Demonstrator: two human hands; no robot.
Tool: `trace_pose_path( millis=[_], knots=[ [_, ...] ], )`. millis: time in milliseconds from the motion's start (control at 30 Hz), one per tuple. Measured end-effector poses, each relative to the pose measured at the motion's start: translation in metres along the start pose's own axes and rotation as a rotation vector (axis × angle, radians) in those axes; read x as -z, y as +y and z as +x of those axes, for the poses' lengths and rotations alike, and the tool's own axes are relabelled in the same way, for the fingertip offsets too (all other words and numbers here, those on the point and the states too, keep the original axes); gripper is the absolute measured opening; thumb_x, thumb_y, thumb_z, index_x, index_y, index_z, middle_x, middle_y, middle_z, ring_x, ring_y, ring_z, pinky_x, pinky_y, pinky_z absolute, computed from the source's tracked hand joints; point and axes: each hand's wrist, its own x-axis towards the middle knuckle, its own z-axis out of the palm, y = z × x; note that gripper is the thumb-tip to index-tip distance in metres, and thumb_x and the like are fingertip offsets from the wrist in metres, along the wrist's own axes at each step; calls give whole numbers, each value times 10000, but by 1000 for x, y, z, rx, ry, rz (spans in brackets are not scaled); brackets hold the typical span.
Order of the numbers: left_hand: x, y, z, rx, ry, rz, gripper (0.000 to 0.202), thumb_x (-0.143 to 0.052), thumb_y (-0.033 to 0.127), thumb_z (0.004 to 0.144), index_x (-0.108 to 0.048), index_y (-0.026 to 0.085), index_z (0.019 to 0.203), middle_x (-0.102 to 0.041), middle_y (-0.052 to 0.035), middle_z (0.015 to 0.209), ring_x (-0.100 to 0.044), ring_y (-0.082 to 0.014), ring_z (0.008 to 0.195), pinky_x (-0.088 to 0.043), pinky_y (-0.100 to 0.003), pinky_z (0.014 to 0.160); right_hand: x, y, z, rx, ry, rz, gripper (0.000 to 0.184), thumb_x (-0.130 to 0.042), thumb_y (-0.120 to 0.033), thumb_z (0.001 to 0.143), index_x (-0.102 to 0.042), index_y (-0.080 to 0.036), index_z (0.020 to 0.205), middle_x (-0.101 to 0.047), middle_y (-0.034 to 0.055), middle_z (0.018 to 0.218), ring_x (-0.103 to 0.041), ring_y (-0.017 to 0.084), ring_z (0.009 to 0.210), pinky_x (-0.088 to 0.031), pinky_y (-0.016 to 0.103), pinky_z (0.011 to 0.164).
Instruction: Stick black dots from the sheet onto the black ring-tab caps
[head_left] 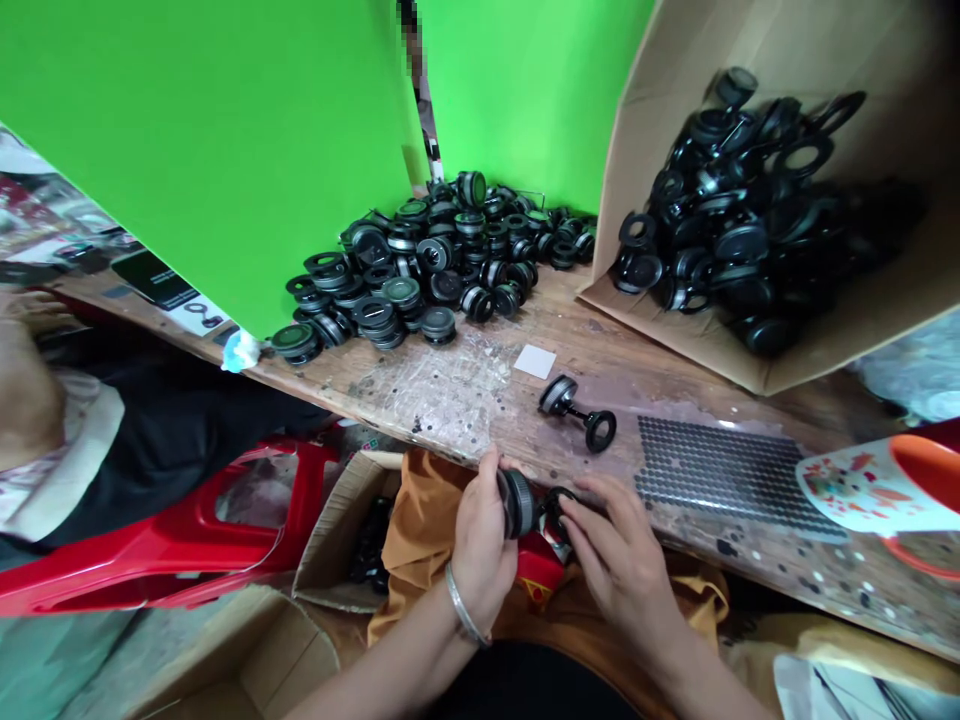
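In front of my lap, my left hand [484,530] is closed around a black ribbed round part [517,503]. To its right, my right hand [619,545] pinches a smaller black ring-shaped part [556,505] between thumb and fingers. The two parts are close together; whether they are joined I cannot tell. Just beyond my hands, a black dumbbell-shaped piece [576,412] lies on the wooden table [465,385], with a ribbed disc at one end and a ring at the other. A sheet of small black round dots [712,465] lies to the right of it.
Black round pieces [442,260] are heaped against a green partition [247,150]. A cardboard box [750,370] on its side holds more. A white square [535,361] and a patterned mug [847,485] rest on the table. A red stool [247,520] and another person's arm [30,390] are at left.
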Motion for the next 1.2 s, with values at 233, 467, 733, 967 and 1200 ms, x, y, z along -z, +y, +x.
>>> trace_pose_path(
  millis=[233,467,733,967,1200],
  knots=[
    [-3,12,-10,-47,-155,256,450,-593,615,836,-629,167,861,-576,8,716,-553,-130,655,-451,-238,638,4,3,-2,-62,89,103,259,-532,-20,900,-643,-167,1080,-633,97,1002,-656,157,902,-548,250,785],
    [8,32,-12,-350,-825,1025,180,-681,313,836,-655,167,734,-590,-2,731,-523,-123,713,-390,-221,699,57,38,20,-446,-333,282,151,-516,-295,948,-621,-215,875,-615,-6,675,-586,140,594,-454,239,566],
    [13,7,-10,334,-358,318,528,-433,716,867,-530,197,863,-512,26,571,-488,-130,442,-411,-222,391,56,117,35,-471,-190,-235,171,-488,-240,815,-616,-187,717,-630,68,778,-600,204,738,-440,308,718],
    [7,17,-10,402,-362,133,303,-506,388,971,-598,142,1122,-653,-46,763,-625,-121,553,-508,-180,448,49,122,45,-492,-407,-362,123,-500,-160,772,-568,-197,677,-610,38,737,-551,179,679,-359,273,651],
    [-2,20,-9,524,-111,2,272,-484,358,987,-617,121,965,-602,-18,602,-517,-71,379,-367,-124,329,44,118,39,-479,-370,-439,109,-496,-189,795,-478,-213,690,-560,42,759,-514,196,701,-347,294,657]
  ],
)
